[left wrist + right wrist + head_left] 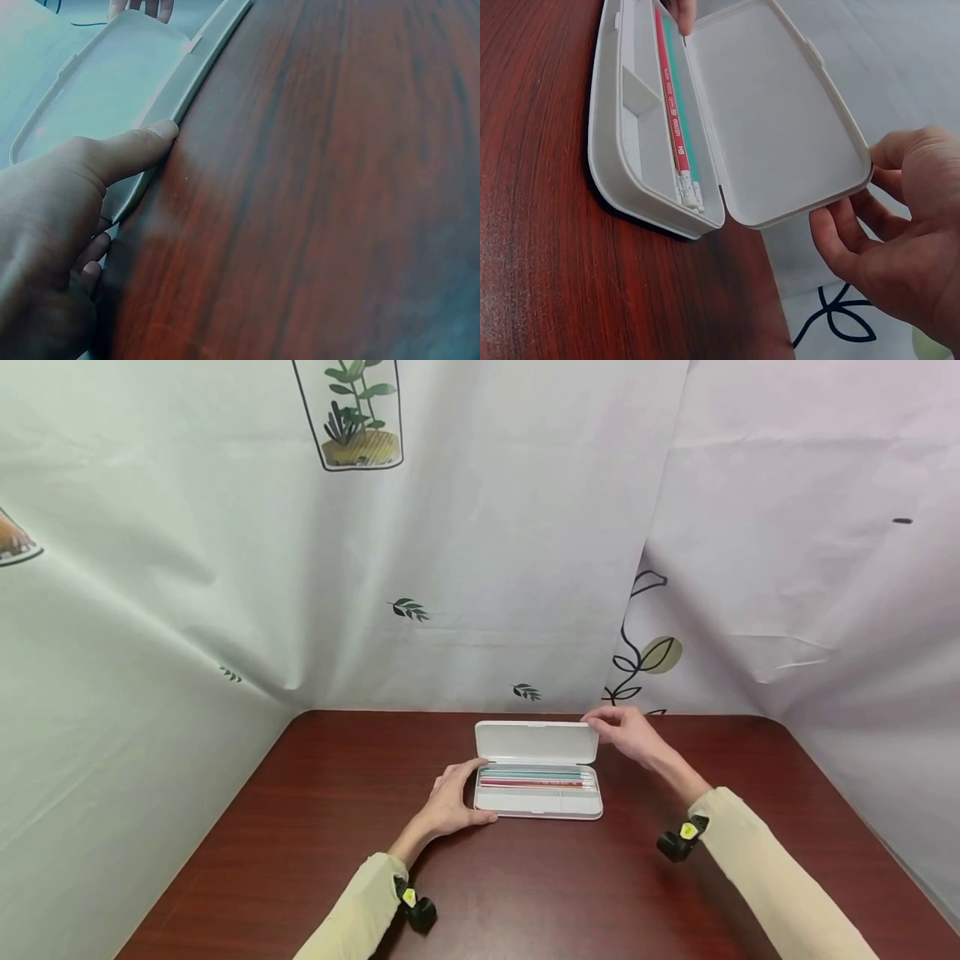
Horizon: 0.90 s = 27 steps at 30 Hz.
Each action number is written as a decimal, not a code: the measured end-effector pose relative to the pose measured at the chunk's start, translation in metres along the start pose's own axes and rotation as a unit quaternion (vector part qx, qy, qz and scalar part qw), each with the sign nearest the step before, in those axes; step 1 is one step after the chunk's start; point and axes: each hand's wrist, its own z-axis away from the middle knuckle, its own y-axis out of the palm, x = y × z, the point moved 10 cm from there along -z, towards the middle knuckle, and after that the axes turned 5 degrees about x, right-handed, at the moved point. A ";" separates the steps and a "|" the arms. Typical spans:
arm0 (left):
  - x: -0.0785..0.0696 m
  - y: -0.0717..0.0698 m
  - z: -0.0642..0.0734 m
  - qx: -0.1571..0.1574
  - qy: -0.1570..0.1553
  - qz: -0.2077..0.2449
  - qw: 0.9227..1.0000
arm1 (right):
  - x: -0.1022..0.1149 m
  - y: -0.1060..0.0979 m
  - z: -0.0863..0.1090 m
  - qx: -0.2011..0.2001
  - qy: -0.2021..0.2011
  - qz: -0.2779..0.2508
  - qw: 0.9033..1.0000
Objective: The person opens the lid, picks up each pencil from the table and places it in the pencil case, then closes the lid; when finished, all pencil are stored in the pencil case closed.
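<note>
A white pencil case point(517, 804) lies on the table with its lid point(537, 742) raised at the back. Inside its rear compartment are red and green-blue pencils point(676, 120), white erasers at their near ends in the right wrist view. My left hand point(452, 802) grips the left end of the case, thumb at the front edge and fingers around the back corner. With thumb and fingers, my right hand point(911, 210) pinches the lid at its far right corner.
The dark red wooden table point(360, 777) ends at the back against a pale printed cloth point(525, 568), which also hangs along both sides. A small divider point(641, 94) splits the front compartment of the case.
</note>
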 end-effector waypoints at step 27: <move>0.003 -0.007 0.004 -0.023 -0.011 0.095 0.995 | 0.014 0.005 0.022 0.006 -0.112 0.108 0.988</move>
